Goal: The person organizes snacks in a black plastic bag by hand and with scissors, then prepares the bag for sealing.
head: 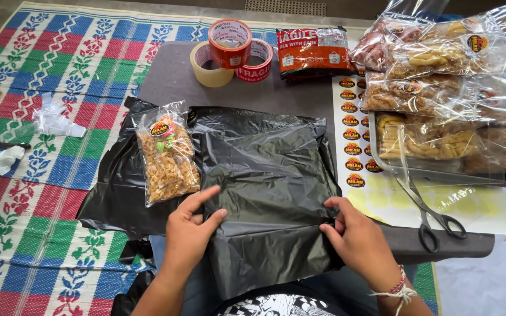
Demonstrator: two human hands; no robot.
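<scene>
A black plastic bag (270,175) lies folded over something on a low grey table (171,76). My left hand (190,228) presses flat on the bag's left side, fingers spread. My right hand (355,234) pinches the bag's right edge at a fold. A clear packet of brown snacks (167,153) with a round sticker lies on more black plastic just left of the bag, near my left hand.
Three tape rolls (229,50) and a red packet (313,51) sit at the table's back. A sticker sheet (355,140), black-handled scissors (434,216) and a metal tray (440,172) piled with snack packets (440,88) lie to the right. A patterned mat (42,175) covers the floor on the left.
</scene>
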